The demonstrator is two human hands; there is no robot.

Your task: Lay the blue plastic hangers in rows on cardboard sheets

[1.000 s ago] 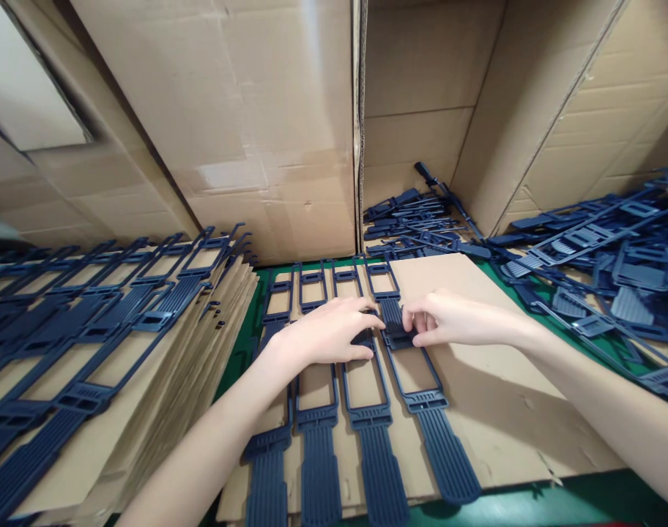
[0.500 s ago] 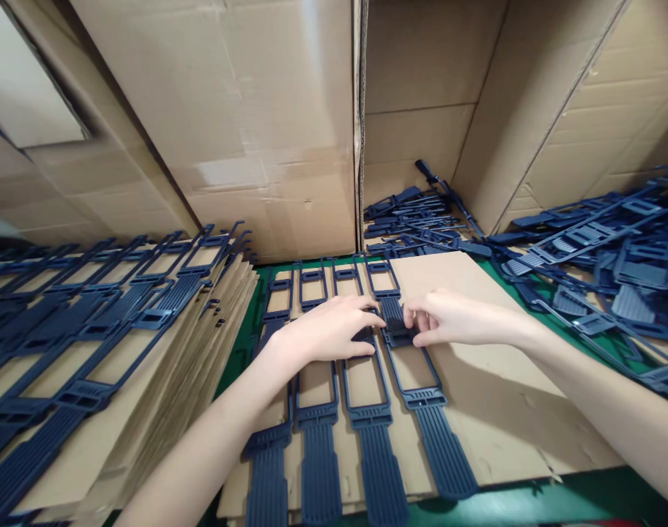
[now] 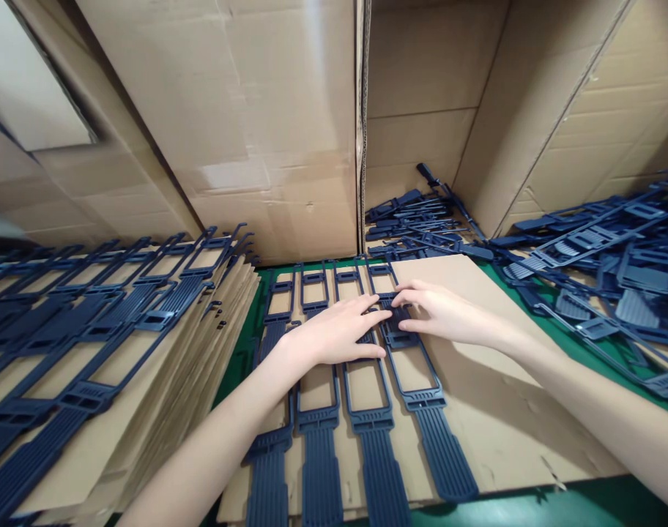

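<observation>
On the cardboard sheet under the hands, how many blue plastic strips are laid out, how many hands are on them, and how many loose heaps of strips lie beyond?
Blue plastic strips in the row on the cardboard sheet: 4
Hands on the row, left hand and right hand: 2
Loose heaps, far heap and right heap: 2
Total: 8

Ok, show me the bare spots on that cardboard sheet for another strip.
Free: the sheet's right half, between the fourth strip and the loose pile. Crowded: its left half, four strips side by side, with the left hand and right hand pressing there. The left stack is covered too.
</observation>
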